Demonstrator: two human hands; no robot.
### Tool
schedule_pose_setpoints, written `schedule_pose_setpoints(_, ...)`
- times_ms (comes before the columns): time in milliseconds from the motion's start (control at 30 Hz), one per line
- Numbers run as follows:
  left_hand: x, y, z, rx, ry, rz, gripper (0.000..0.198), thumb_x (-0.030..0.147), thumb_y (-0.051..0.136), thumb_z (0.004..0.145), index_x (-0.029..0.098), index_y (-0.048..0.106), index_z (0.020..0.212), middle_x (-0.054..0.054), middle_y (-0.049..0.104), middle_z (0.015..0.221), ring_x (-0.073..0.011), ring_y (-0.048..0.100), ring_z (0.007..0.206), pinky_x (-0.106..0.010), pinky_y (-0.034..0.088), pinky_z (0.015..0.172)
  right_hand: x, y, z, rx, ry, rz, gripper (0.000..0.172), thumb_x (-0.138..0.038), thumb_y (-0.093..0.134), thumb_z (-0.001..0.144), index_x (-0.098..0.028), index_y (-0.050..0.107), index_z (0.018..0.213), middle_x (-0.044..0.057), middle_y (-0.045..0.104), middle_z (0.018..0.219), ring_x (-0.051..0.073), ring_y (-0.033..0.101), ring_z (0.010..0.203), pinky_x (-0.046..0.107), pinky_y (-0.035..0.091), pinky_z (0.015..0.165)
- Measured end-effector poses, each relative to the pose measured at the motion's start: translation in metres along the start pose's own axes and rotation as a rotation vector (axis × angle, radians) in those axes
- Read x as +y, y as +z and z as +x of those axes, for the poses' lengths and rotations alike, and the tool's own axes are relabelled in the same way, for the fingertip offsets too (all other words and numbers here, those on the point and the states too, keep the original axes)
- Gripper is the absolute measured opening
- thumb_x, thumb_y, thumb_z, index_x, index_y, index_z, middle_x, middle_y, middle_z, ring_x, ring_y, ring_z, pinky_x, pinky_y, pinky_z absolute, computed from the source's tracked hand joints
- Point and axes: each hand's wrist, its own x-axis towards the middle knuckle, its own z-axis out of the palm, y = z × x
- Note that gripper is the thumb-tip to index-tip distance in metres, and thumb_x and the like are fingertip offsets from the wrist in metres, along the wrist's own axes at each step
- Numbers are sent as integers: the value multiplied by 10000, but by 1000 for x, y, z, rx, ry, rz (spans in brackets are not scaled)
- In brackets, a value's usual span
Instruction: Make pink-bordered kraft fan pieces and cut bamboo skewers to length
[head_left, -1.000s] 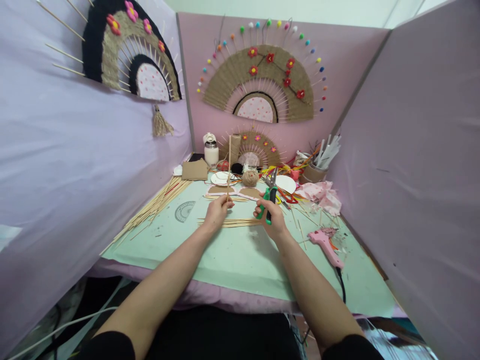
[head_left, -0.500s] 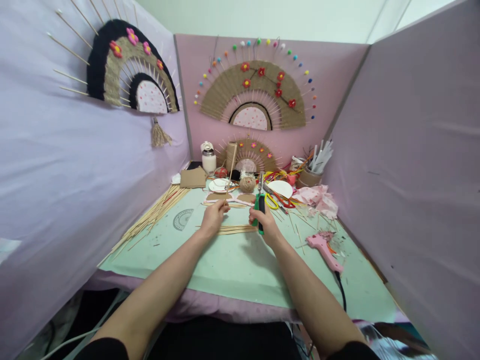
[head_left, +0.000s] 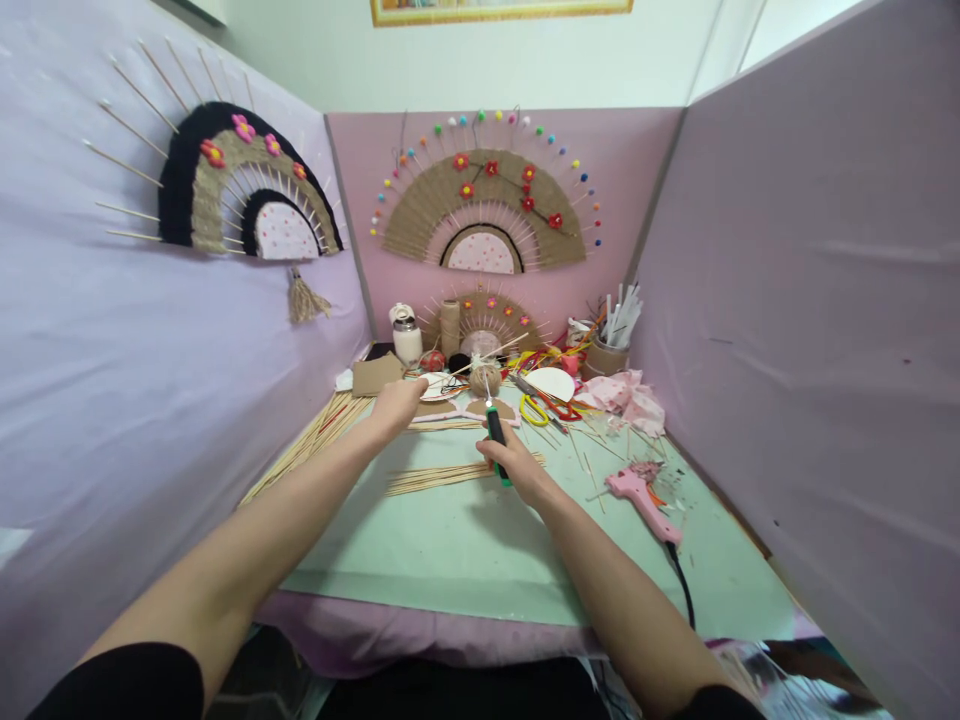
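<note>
My left hand (head_left: 401, 408) is closed on a thin wooden stick (head_left: 515, 343), which slants up to the right over the back of the table. My right hand (head_left: 511, 458) is wrapped round green-and-black pliers (head_left: 496, 440), their metal tip pointing away from me near a ball of twine (head_left: 485, 379). A row of several loose sticks (head_left: 439, 477) lies flat on the green tabletop just below and between my hands. Behind them are two pink-edged cardboard pieces (head_left: 491, 409).
On the right lie a pink glue gun (head_left: 646, 503) with a black cord, yellow scissors (head_left: 533, 411) and pink cloth (head_left: 626, 398). More sticks (head_left: 307, 448) lie at left. Decorated fans (head_left: 484, 215) hang on the partitions, and a white jar (head_left: 407, 341) stands at the back.
My left hand has moved left and forward, and the stick has swung from upright to a slant toward the right. The pliers have shifted left and tilted. The camera view has tipped upward.
</note>
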Motion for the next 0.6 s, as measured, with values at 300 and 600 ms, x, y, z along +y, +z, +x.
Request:
schedule_pose_setpoints(300, 30, -22, 0, -237, 48, 567, 222, 113, 477, 804, 174, 662, 912, -168, 688, 860, -288, 654, 864, -342, 456, 740, 1, 1, 3, -18, 183, 192, 441, -347, 678, 644, -206, 529, 1034, -40, 532, 673, 114, 490, 570, 238, 366, 510)
schedule_pose_setpoints(600, 54, -36, 0, -336, 7, 673, 287, 120, 436, 856, 165, 674, 1010, -166, 687, 995, -251, 646, 966, -338, 493, 799, -1, 0, 3, -28, 184, 267, 407, -336, 695, 625, -205, 537, 976, -28, 532, 742, 98, 497, 599, 217, 366, 510)
